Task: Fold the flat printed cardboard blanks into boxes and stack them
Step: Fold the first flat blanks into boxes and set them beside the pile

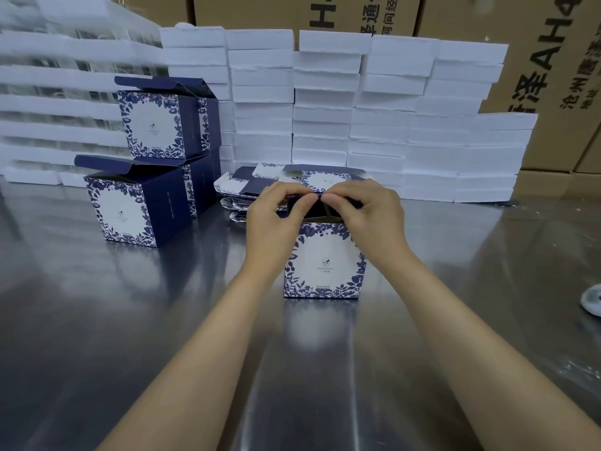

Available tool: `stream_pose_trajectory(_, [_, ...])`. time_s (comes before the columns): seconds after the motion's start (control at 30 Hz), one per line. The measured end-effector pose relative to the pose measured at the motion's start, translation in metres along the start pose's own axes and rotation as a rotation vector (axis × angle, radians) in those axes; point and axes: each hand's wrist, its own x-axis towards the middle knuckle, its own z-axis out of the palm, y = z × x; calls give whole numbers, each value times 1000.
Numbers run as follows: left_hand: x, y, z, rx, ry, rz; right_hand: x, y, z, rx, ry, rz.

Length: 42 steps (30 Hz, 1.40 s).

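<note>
A blue-and-white floral box (pixel 325 262) stands upright on the steel table (pixel 130 320) in the middle of the view. My left hand (pixel 276 219) and my right hand (pixel 367 213) meet over its open top, each pinching a dark blue top flap between thumb and fingers. Behind the box lies a pile of flat printed blanks (pixel 247 187). At the left stand folded boxes with lids up: one in front (pixel 130 209) and another stacked on top of a box behind it (pixel 162 122).
Stacks of white foam trays (pixel 390 118) form a wall along the back of the table. Brown shipping cartons (pixel 553 76) stand behind them. A small round white object (pixel 593 301) lies at the right edge of the table.
</note>
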Motion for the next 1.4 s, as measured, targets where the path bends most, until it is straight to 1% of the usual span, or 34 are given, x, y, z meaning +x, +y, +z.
stream_pose_trajectory(0.07, [2,0,-2,-113,62,-69,6,2,-9,173,-38,82])
stream_pose_trajectory(0.1, [3,-1,-4,-127,81,-80,8,3,-15,243,-33,109])
stream_pose_trajectory(0.2, [4,-6,-9,-35,117,-70,16,13,-37,379,1,162])
stream_pose_trajectory(0.3, [4,-5,-8,12,144,-63,18,21,-51,447,-28,180])
stream_pose_trajectory(0.37, [4,0,-6,-8,166,-72,19,23,-55,443,-66,166])
stream_pose_trajectory(0.47, [5,5,-5,-102,192,-91,19,23,-56,435,-139,155])
stream_pose_trajectory(0.53, [4,5,-5,-128,176,-86,19,23,-54,405,-111,154])
stream_pose_trajectory(0.6, [1,4,-4,-124,144,-71,20,22,-50,432,-60,177])
stream_pose_trajectory(0.67, [-2,4,-2,-94,114,-49,22,22,-48,487,-34,233])
stream_pose_trajectory(0.7, [-3,3,-1,-64,100,-39,22,23,-49,507,-48,266])
stream_pose_trajectory(0.77, [-5,-1,0,-14,72,-26,21,27,-54,505,-138,316])
stream_pose_trajectory(0.83, [-8,-7,0,29,19,-1,19,32,-58,449,-244,340])
stream_pose_trajectory(0.87, [-11,-10,0,53,-17,13,18,33,-59,413,-266,346])
stream_pose_trajectory(0.93, [-15,-13,1,74,-60,19,16,37,-56,327,-236,363])
stream_pose_trajectory(1.0, [-14,-14,1,32,-44,-14,14,40,-49,238,-211,404])
stream_pose_trajectory(1.07, [-12,-14,-1,-14,-26,-64,12,42,-42,173,-260,426])
stream_pose_trajectory(1.17, [-10,-17,-3,-55,16,-160,11,43,-39,145,-296,408])
stream_pose_trajectory(1.23, [-11,-19,-4,-22,68,-192,11,40,-40,177,-342,420])
stream_pose_trajectory(1.33, [-9,-23,-4,119,177,-147,11,34,-38,302,-426,509])
stream_pose_trajectory(1.4, [-6,-23,-5,155,217,-144,10,34,-37,333,-394,518])
